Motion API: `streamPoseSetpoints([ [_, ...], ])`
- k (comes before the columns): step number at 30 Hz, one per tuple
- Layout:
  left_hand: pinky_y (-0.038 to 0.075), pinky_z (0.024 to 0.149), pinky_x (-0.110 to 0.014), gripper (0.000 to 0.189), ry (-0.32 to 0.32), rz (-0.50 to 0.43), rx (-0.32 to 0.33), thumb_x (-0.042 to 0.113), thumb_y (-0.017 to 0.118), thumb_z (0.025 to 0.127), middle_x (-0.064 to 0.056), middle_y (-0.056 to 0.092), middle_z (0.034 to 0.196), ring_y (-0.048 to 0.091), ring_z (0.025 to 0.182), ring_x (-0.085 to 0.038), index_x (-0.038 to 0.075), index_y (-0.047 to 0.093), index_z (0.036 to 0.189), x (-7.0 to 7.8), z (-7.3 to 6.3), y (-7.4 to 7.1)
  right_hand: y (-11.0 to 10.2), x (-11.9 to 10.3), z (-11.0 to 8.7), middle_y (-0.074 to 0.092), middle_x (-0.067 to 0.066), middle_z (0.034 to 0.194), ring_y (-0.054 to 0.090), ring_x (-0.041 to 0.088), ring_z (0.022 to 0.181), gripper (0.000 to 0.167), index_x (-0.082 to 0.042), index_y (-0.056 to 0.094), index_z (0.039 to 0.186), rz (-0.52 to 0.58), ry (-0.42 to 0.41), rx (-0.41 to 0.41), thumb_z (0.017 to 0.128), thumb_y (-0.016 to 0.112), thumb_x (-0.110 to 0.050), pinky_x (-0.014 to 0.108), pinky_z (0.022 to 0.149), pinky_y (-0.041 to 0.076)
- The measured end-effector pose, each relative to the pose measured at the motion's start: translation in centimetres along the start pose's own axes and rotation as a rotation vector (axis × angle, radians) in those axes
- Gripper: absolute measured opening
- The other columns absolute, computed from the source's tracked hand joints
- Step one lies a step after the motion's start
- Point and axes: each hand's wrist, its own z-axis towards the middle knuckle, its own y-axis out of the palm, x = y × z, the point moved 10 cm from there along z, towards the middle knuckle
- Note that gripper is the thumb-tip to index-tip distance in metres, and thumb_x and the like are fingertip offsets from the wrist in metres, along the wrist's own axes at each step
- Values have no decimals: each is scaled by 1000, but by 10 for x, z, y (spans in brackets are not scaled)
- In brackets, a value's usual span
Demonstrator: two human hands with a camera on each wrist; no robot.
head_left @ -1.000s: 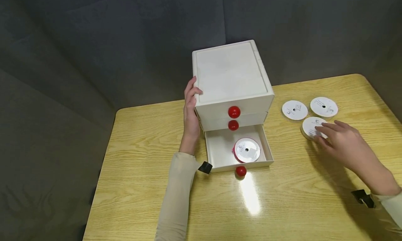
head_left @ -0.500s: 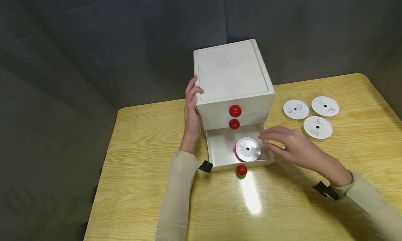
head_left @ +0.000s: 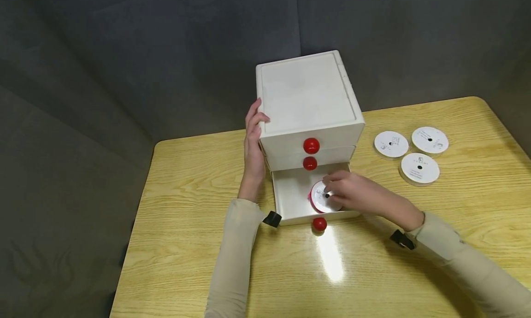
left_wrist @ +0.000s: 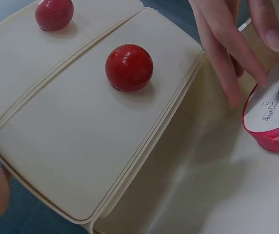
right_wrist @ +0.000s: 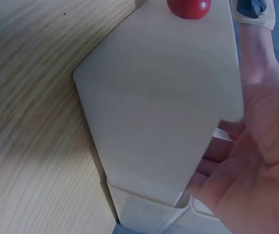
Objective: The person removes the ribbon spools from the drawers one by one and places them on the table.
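Observation:
A white cabinet (head_left: 307, 97) with red knobs stands on the table, its bottom drawer (head_left: 288, 193) pulled out. Inside that drawer lies a spool of pink-red ribbon (head_left: 318, 199) with a white label face. My left hand (head_left: 253, 154) rests against the cabinet's left side, fingertips over the top edge. Over the drawer's right wall reaches my right hand (head_left: 352, 193), its fingers above the spool and partly covering it. In the left wrist view the right fingers (left_wrist: 227, 44) hang loosely beside the ribbon spool (left_wrist: 271, 112); contact cannot be told. The right wrist view shows mostly the drawer's outer side (right_wrist: 154, 107).
Three more white-faced spools lie grouped to the right of the cabinet: a left one (head_left: 391, 144), a back one (head_left: 430, 140) and a front one (head_left: 420, 168). Behind the wooden table (head_left: 186, 216) hangs a dark curtain (head_left: 186, 55).
My right hand has left the front spool on the table and moved left into the drawer, above the ribbon spool. The left hand stays at the cabinet's side.

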Motion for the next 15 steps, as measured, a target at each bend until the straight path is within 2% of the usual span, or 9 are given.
streamPoseSetpoints([
  [5,18,121,-43,36,3,-3,1,32,31,98,-4,31,164,25,151,-16,3,49,111,0,0,0,12,1,7,69,27,119,66,42,112,6,-5,78,91,-38,24,-78,85,78,-2,50,90,57],
  [11,18,121,-44,36,-2,0,7,33,31,98,-2,32,164,25,151,-15,4,49,110,0,1,-1,21,3,10,66,31,125,65,47,113,24,0,75,111,-28,4,-110,87,76,-4,54,92,55],
  [13,18,121,-44,36,1,3,5,33,31,98,-3,32,164,25,151,-15,4,49,110,0,0,-1,23,4,11,66,30,124,66,46,112,24,-1,75,109,-6,15,-117,85,77,-3,52,90,57],
  [15,19,122,-44,36,8,7,1,32,30,98,-4,32,164,26,151,-16,5,49,111,0,0,-1,24,8,12,67,29,121,68,43,106,19,-2,74,101,23,46,-124,83,78,-1,47,85,59],
])
